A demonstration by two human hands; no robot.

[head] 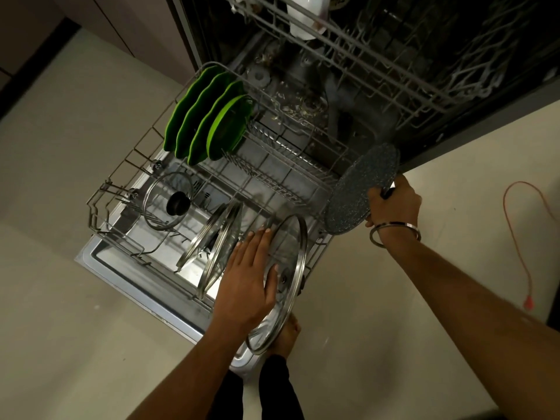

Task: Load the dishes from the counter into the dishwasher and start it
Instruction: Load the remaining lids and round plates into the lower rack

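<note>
The dishwasher's lower rack (121,174) is pulled out over the open door (127,277). Several green plates (209,122) stand on edge at its back left. A glass lid with a black knob (168,201) leans at the front left, and two more glass lids (212,247) stand in the middle. My left hand (248,277) lies flat with straight fingers against a large glass lid (291,268) at the rack's right front corner. My right hand (394,201) grips the handle of a speckled grey pan (360,186), held tilted at the rack's right side.
The upper rack (363,56) is slid out above and holds a white dish (306,16). A pale floor surrounds the door. An orange cord (521,247) lies on the floor at the right. My bare foot (286,334) stands by the door's front corner.
</note>
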